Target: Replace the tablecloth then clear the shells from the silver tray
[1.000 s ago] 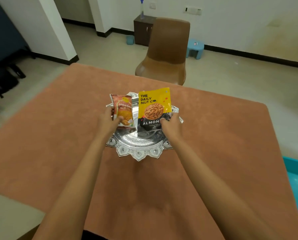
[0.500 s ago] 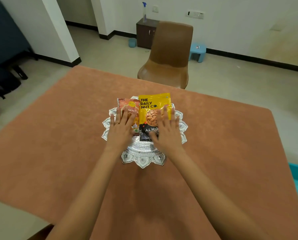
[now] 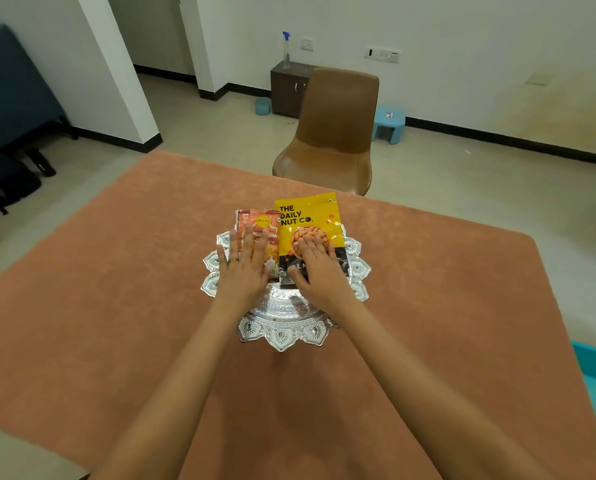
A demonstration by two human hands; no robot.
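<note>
Your left hand lies flat, fingers straight, on the orange packet. Your right hand presses the yellow packet, fingers extended, gripping nothing. Both packets lie side by side on the silver tray, centred on the brown tablecloth covering the table.

The tablecloth is coloured plain terracotta; the tray is embossed silver; the packets are printed orange and yellow-black.
</note>
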